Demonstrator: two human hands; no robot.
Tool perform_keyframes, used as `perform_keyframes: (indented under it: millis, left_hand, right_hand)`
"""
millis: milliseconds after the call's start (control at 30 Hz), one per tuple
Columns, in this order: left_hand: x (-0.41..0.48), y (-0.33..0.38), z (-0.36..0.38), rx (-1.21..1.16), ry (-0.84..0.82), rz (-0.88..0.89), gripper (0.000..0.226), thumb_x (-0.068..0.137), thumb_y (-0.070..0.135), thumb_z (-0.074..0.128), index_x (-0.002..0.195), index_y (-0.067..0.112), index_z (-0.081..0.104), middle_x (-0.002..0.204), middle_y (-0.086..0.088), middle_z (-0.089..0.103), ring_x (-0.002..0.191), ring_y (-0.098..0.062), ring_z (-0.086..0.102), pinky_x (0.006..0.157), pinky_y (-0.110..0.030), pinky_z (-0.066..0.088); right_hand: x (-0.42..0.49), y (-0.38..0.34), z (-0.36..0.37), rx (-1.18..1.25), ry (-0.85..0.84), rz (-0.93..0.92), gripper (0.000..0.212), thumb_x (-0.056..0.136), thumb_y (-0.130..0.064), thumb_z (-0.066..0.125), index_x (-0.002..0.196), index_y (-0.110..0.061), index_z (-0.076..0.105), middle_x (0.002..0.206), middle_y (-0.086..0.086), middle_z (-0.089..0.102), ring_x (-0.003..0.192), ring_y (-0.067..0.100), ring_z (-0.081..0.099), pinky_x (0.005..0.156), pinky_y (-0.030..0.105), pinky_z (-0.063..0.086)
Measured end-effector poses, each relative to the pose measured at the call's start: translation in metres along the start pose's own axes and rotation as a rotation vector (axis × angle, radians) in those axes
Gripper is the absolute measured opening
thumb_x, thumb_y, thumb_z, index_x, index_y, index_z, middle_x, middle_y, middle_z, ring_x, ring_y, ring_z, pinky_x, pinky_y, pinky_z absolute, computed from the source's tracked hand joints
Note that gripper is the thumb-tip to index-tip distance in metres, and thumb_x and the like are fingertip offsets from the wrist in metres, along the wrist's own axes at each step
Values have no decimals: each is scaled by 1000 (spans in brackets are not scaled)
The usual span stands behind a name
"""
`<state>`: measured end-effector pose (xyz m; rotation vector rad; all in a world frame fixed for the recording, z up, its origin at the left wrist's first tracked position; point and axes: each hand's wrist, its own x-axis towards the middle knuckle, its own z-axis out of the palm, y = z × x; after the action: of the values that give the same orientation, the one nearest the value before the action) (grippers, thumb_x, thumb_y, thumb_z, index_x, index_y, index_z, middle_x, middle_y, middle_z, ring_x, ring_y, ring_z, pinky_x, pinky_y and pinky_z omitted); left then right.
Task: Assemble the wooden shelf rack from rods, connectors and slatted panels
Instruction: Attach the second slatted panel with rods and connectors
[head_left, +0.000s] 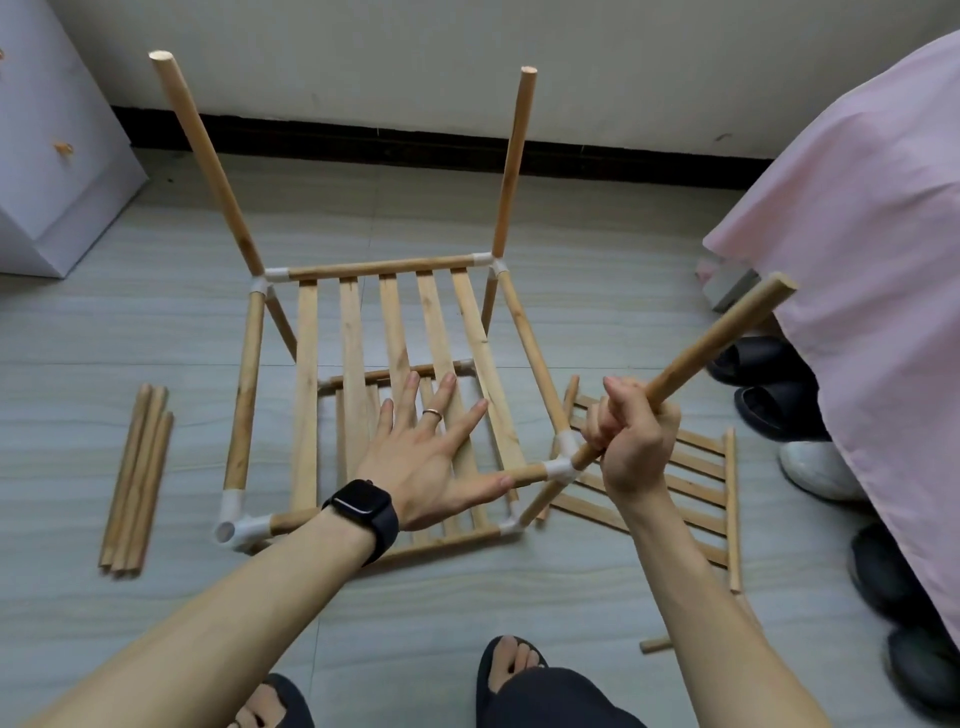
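Observation:
A partly built wooden rack (358, 322) stands on the floor, with a slatted panel on top and a second panel below it. Two upright rods (208, 161) rise from its far white connectors. My left hand (431, 457), fingers spread, presses flat on the top slats, thumb against the front rail. My right hand (631, 431) grips a rod (722, 338) whose lower end sits at the near right white connector (563, 467). The near left connector (236, 527) has an empty socket.
A bundle of several loose rods (136, 478) lies on the floor at left. Another slatted panel (691, 488) lies flat at right, partly behind my right arm. Shoes (815, 467) and a pink bedcover (872, 223) crowd the right side. A white cabinet (57, 156) stands far left.

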<state>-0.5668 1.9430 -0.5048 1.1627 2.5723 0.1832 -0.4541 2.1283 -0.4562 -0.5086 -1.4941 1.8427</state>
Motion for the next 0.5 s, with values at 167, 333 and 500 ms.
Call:
perform_keyframes:
  millis: [167, 333, 500]
  left_hand:
    - [0, 0, 0, -18, -12, -1, 101, 65, 104, 10, 151, 56, -13, 155, 8, -35, 143, -28, -38, 118, -56, -12]
    - [2, 2, 1, -33, -30, 1, 103, 64, 104, 10, 152, 54, -11, 155, 8, -35, 145, -27, -37, 118, -57, -11]
    - [1, 0, 2, -20, -19, -11, 104, 63, 105, 8, 152, 53, -10, 160, 5, -29, 146, -29, -34, 119, -61, -7]
  right_hand:
    - [-16, 12, 8, -164, -102, -137, 38, 86, -21, 58, 51, -20, 43, 45, -9, 36, 40, 12, 35, 48, 27, 35]
    - [-11, 7, -1, 21, -78, -51, 46, 89, -9, 50, 49, -30, 46, 44, -14, 34, 37, 8, 30, 44, 18, 30]
    - [-16, 1, 7, -168, -109, -2, 40, 90, -15, 57, 52, -22, 43, 47, -7, 35, 44, 11, 33, 48, 21, 33]
